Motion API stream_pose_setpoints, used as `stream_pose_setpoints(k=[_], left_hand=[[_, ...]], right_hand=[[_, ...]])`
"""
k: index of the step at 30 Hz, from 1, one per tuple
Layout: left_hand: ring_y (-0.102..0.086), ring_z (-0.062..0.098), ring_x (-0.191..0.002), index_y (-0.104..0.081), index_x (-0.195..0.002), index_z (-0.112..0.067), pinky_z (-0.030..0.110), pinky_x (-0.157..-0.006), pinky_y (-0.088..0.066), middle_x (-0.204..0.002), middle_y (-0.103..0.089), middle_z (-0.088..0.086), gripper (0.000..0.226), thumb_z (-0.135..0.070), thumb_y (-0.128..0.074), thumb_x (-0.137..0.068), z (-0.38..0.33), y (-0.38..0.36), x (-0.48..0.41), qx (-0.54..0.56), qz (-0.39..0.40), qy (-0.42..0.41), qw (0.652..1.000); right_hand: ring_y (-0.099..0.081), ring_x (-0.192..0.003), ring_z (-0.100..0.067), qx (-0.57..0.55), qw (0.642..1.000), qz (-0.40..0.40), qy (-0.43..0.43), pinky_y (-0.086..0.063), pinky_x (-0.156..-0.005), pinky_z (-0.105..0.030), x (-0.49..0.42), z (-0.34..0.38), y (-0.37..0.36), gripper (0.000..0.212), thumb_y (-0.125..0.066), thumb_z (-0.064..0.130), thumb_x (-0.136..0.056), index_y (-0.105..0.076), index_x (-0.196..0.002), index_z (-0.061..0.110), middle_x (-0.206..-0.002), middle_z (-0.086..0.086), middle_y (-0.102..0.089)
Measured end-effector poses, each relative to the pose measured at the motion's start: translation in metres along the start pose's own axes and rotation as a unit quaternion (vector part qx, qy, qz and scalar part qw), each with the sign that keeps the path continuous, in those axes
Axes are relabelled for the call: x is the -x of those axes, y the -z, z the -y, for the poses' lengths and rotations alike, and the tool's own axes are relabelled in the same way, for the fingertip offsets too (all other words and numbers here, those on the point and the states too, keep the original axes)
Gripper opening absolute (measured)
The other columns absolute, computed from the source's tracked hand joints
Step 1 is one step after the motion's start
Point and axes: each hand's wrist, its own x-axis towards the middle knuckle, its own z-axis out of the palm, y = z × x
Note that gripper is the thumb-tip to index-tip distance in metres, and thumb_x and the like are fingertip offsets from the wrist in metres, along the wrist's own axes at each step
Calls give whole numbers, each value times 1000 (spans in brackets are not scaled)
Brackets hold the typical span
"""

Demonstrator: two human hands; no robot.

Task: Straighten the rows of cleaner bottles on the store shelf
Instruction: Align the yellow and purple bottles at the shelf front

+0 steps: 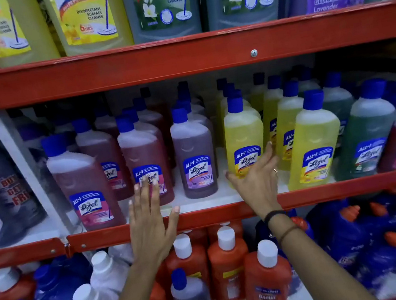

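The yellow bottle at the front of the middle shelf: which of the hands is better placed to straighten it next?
The right hand, probably. Its open fingers already lie against the front yellow bottle, cupping its lower part. The left hand is spread open further left, at the pink bottle, with a purple bottle between.

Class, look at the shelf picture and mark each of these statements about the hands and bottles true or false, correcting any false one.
1. The right hand touches a yellow bottle. True.
2. The left hand grips a bottle by its cap. False: it is open, fingers spread, at the front of a pink bottle.
3. The middle-shelf bottles have blue caps. True.
4. The shelf rails are green. False: they are red.
5. A purple bottle stands between the two hands. True.
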Motion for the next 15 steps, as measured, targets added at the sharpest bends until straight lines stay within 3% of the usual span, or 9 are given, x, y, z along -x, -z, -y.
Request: stream_pose_setpoints(k=[6, 15], left_hand=[[-4, 19, -148, -2, -150, -31, 49, -117, -10, -161, -7, -1, 70, -52, -33, -90, 4, -7, -1, -42, -13, -1, 999], [-3, 19, -148, -6, -150, -29, 51, -116, -13, -160, -9, 0, 70, -52, -34, -90, 3, -5, -2, -53, -3, 7, 999]], right_hand=[[-53, -108, -45, 30, 999, 33, -31, -49, -84, -46, -14, 6, -4, 118, -80, 49, -61, -11, -143, 0, -130, -26, -42], [-58, -101, -43, 46, 998, 12, -30, -51, -77, -43, -6, 0, 3, 113, -77, 51, -59, -16, -140, 2, -124, -23, -47]])
